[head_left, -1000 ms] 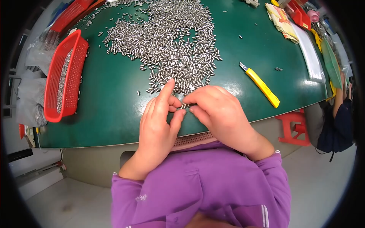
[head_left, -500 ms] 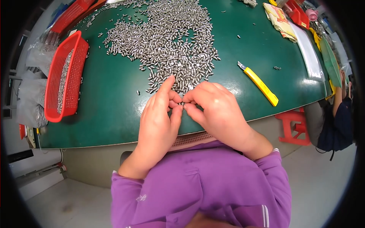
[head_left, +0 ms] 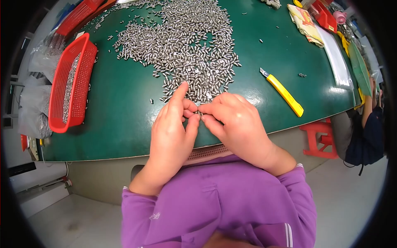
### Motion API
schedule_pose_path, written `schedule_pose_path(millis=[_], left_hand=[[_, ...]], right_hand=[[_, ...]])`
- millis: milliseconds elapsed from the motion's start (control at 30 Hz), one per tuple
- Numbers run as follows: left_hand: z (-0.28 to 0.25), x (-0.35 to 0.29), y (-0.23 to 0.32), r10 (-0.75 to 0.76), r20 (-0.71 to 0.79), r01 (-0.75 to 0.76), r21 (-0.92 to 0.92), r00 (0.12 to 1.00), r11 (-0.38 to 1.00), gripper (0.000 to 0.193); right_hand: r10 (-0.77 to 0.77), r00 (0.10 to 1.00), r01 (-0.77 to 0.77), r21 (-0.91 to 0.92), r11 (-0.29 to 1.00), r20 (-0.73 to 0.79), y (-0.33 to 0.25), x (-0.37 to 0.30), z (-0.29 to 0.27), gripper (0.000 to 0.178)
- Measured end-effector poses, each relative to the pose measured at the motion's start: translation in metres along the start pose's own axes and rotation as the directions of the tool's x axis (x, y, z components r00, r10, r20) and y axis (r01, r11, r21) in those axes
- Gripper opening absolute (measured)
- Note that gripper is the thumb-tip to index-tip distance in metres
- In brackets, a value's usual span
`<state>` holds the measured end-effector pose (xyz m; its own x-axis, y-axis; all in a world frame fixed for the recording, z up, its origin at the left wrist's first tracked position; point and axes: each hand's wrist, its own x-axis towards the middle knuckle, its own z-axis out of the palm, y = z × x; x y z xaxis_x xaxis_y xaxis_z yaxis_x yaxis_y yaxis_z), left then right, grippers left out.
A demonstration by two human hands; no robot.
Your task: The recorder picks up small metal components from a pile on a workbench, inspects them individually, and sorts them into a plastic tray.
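My left hand [head_left: 171,132] and my right hand [head_left: 233,124] meet fingertip to fingertip at the near edge of a big heap of small silver metal pins [head_left: 186,45] on the green table [head_left: 120,103]. Between the tips of both hands sits one small metal pin [head_left: 199,112], pinched from both sides. My left index finger sticks out toward the heap. My sleeves are purple.
A red plastic basket [head_left: 70,82] holding more pins lies at the left. A yellow utility knife [head_left: 283,93] lies to the right of my hands. Cloths, red trays and a clear bag sit at the far right. Another person's arm [head_left: 368,103] shows at the right edge, beside a red stool [head_left: 318,138].
My hands stay together at the same spot; the fingers have shifted slightly around the small pin.
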<state>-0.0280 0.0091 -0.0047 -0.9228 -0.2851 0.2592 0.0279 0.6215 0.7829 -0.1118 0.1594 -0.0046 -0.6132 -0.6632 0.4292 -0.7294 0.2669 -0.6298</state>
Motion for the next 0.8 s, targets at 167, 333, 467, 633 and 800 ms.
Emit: schedule_pose_path(millis=[167,333,467,633,800], left_hand=[[0.001,0.001,0.0,0.08,-0.004,-0.078,0.125,0.997,0.989,0.064],[0.0,-0.002,-0.006,0.046,0.027,-0.046,0.032,0.999,0.998,0.065],[-0.002,-0.004,-0.007,0.022,0.024,-0.021,-0.039,0.999,0.999,0.067],[-0.006,-0.005,-0.006,0.025,0.032,-0.023,-0.049,0.999,0.999,0.07],[-0.011,-0.007,-0.01,-0.009,-0.009,0.007,-0.134,1.0,0.991,0.072]], right_hand=[[0.012,0.999,-0.012,0.02,1.0,-0.033,-0.001,0.003,0.0,0.015],[0.019,0.999,-0.018,0.039,0.999,-0.032,0.002,0.001,0.001,0.017],[0.01,1.0,-0.011,0.061,0.998,0.02,0.004,0.0,-0.001,0.021],[0.001,1.0,-0.002,0.054,0.999,0.023,0.003,0.001,-0.002,0.024],[-0.002,1.0,0.001,0.028,1.0,0.006,-0.004,0.005,-0.002,0.026]])
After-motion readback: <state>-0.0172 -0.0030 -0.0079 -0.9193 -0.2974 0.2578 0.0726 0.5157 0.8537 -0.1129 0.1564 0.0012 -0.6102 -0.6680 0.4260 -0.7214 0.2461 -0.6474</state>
